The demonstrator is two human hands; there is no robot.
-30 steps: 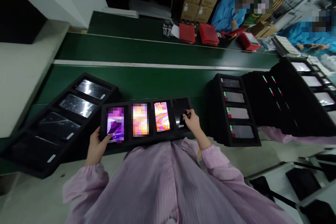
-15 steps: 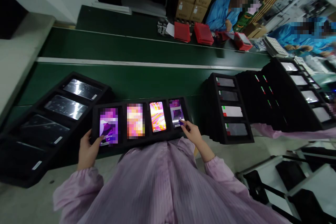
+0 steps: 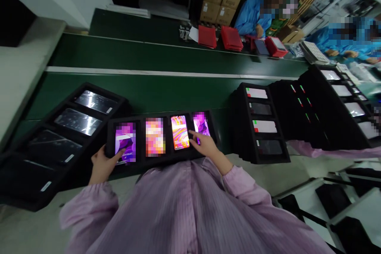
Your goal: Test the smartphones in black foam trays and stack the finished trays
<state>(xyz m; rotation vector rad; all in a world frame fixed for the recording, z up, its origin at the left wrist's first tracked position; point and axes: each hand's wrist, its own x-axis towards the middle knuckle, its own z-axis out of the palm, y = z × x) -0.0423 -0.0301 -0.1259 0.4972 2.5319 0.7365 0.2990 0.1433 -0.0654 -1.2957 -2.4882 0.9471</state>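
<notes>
A long black foam tray [image 3: 139, 162] lies in front of me with a row of lit phones in its slots. My left hand [image 3: 102, 164] grips the tray's left corner, its thumb over the lower part of the purple-screened phone [image 3: 125, 137]. Beside that is a phone with a pixelated orange-pink screen [image 3: 155, 137]. My right hand [image 3: 205, 145] hovers over the right side, index finger and thumb apart at the edge of the phone with the orange swirl screen [image 3: 179, 131]. It partly covers the rightmost phone [image 3: 201, 121], lit purple. Whether the fingertips touch glass, I cannot tell.
At left, another black tray [image 3: 64, 97] holds dark-screened phones at an angle. Stacked black trays [image 3: 253, 154] with labelled devices stand at right. Across the green conveyor [image 3: 178, 91] are red packets [image 3: 231, 38] and a co-worker in blue [image 3: 251, 14].
My right hand has moved left from the rightmost phone to the swirl-screened one, its fingers parting. The rightmost screen has turned brighter. My left thumb has shifted slightly up and right.
</notes>
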